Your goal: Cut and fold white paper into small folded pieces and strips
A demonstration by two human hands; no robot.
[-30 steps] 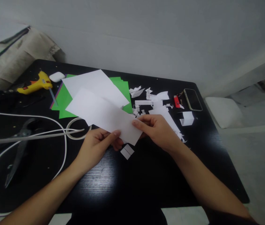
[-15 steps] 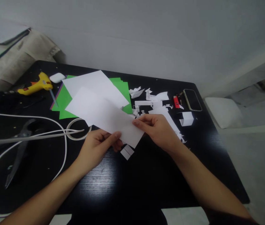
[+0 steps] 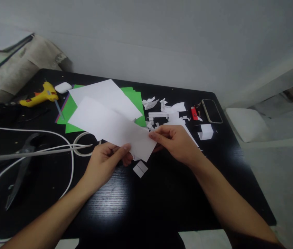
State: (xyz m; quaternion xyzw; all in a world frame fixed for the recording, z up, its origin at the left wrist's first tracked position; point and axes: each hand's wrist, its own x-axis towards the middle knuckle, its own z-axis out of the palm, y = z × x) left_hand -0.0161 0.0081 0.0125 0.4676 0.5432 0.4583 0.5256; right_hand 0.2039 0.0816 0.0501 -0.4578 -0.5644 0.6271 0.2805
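Note:
Both hands hold one white paper sheet (image 3: 107,126) above the black table (image 3: 162,200). My left hand (image 3: 105,164) pinches the sheet's near edge with thumb on top. My right hand (image 3: 176,141) pinches its right corner between thumb and fingers. The sheet slants up to the left, over another white sheet (image 3: 105,95) and green paper (image 3: 71,114). A small folded white scrap (image 3: 140,169) lies on the table just below the held sheet.
Paper scraps (image 3: 167,110) litter the table behind my right hand, with a red lighter (image 3: 195,113) and a phone (image 3: 212,110). At left are a yellow glue gun (image 3: 39,97), a white earbud case (image 3: 63,87), scissors (image 3: 19,169) and a white cable (image 3: 68,152).
The held sheet has shifted slightly left and tilted a little; both hands keep their grip and have barely moved.

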